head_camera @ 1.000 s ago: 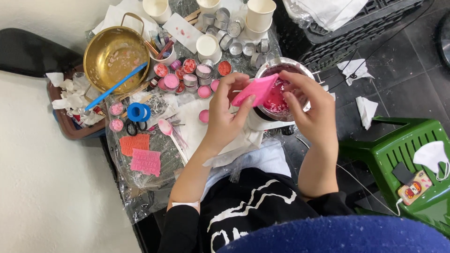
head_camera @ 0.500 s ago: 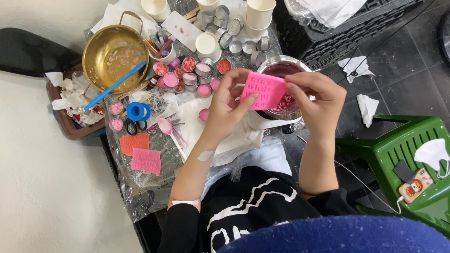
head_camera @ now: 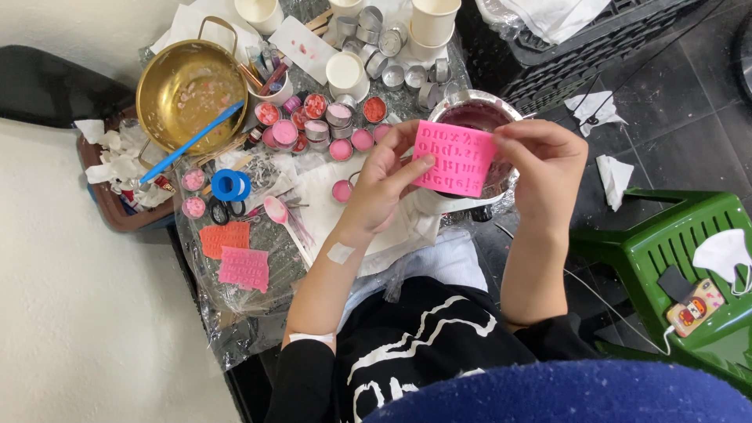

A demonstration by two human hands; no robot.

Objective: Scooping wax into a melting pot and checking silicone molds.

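Note:
A pink silicone mould with small letter-shaped cavities is held flat, facing up, between both hands. My left hand grips its left edge with the thumb on top. My right hand pinches its right edge. The mould hovers over a steel bowl with dark pink liquid, partly hidden behind it. Both hands are above the plastic-covered table.
A brass pan with a blue spatula sits at the left. Several small tins of pink and red wax, paper cups, blue tape, a spoon, orange and pink moulds. Green stool at right.
The pink mould, first held edge-on and tilted over the bowl, has been turned flat so its letter side faces up. Both hands shifted slightly apart along its edges.

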